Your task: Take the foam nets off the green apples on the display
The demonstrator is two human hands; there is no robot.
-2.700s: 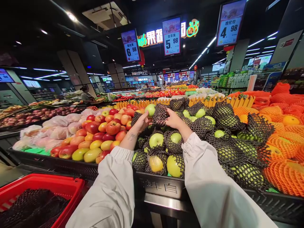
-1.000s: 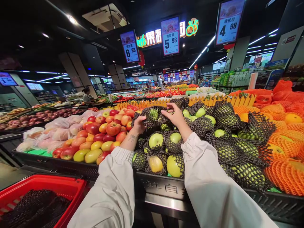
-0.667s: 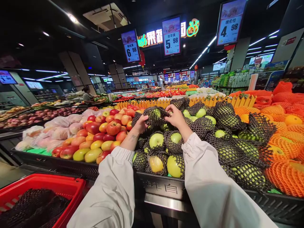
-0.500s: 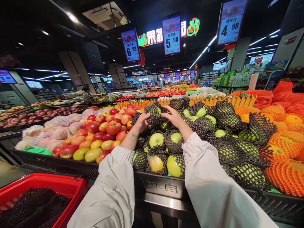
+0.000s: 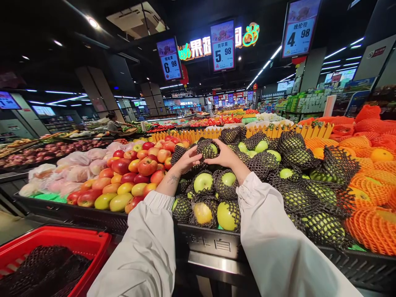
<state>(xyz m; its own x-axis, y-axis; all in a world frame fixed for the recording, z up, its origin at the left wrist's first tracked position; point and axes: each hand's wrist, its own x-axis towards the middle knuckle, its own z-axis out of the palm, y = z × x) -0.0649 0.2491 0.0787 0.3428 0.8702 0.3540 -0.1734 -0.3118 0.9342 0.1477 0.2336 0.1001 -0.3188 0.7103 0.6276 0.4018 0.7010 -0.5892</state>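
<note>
A green apple in a black foam net point(image 5: 208, 148) sits between my two hands at the back of the green apple pile. My right hand point(image 5: 228, 156) curls around its right side, the fingertips on its top and the thumb low in front. On the left side, my left hand point(image 5: 186, 160) presses its fingers against the net. Just in front lie more netted green apples, among them one with a bare face point(image 5: 203, 182) and one with a yellowish patch point(image 5: 203, 213). Its underside is hidden by my hands and the pile.
Red and yellow apples point(image 5: 128, 165) lie to the left, bagged fruit point(image 5: 77, 163) beyond them. Oranges in orange nets point(image 5: 369, 225) fill the right. The black display bin's edge point(image 5: 213, 241) runs across the front. A red basket point(image 5: 102, 243) holding black netting point(image 5: 40, 268) stands lower left.
My right hand has closed in on the netted apple, which has shifted slightly right and turned, showing more green. My left hand has moved slightly right along with it.
</note>
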